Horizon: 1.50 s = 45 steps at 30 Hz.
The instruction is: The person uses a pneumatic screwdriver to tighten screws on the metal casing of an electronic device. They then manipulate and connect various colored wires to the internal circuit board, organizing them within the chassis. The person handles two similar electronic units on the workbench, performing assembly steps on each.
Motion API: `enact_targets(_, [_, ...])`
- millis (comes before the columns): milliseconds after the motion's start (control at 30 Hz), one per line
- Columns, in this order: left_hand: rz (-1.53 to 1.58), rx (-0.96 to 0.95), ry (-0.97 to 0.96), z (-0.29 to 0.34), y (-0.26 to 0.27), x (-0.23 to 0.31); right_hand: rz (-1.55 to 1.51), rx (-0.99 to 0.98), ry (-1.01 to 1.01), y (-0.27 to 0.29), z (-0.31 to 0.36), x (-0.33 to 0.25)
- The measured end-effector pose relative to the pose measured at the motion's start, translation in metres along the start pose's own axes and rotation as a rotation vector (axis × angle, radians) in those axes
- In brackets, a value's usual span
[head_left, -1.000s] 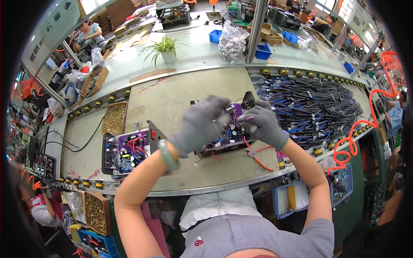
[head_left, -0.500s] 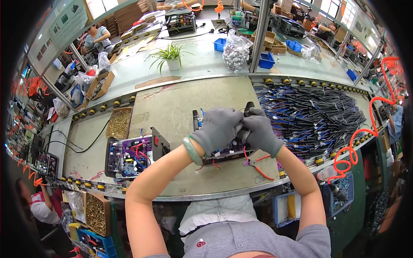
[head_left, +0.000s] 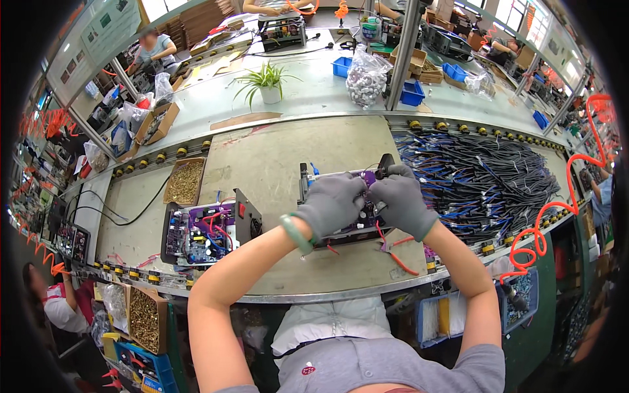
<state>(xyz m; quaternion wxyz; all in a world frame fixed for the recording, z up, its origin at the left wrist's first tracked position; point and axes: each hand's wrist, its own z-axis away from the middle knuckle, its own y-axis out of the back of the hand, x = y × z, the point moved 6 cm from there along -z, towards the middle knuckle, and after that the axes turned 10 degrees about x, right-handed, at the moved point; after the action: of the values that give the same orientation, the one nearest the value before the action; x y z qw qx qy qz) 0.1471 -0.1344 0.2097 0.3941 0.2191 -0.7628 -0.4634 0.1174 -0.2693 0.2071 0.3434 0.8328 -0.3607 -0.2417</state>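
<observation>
The purple circuit board in its dark metal frame is lying under both gloved hands on the desk, and the gloves are hiding most of its middle; only the near edge, a strip of purple at the top and an upright dark bracket at its far right corner are showing. Small parts on it are too blurred to make out. The left hand is resting palm down over the board, fingers curled onto it. The right hand is pressing down beside it, touching the left hand, fingertips pinching something at the board's far edge that is too small to identify. Just below the right hand, red-handled pliers are lying on the desk. To the right of that hand a heap of blue and black cables is spreading. Left of the left hand, a second open unit is sitting, with a tray of brass screws beyond it.
</observation>
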Motion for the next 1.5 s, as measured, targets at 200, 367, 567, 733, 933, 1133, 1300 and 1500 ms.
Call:
enact_targets(200, [-0.071,0.432,0.122,0.046,0.037,-0.058,0.165,-0.325,0.219,-0.030,-0.016,-0.003])
enact_targets(367, [0.379,0.319,0.321,0.074,-0.001,-0.076,0.109,-0.317,0.201,-0.032,-0.015,-0.002])
enact_targets(567, [0.443,0.395,0.300,0.077,0.000,-0.070,0.074,-0.183,0.199,-0.019,-0.012,-0.005])
enact_targets(733, [0.451,0.453,0.275,0.078,0.005,-0.066,0.036,-0.284,0.284,-0.030,-0.015,-0.011])
enact_targets(933, [0.403,0.523,0.197,0.080,0.005,-0.070,0.108,-0.599,0.257,-0.049,-0.023,-0.006])
enact_targets(1133, [0.395,0.490,0.260,0.077,-0.005,-0.073,0.221,-0.735,0.257,-0.046,-0.025,-0.004])
enact_targets(1300, [0.250,0.867,0.090,0.108,0.026,-0.056,0.097,-0.172,0.208,0.013,-0.008,-0.027])
enact_targets(1500, [0.506,0.610,-0.020,0.157,-0.017,0.005,0.130,-0.233,0.286,0.026,0.056,-0.053])
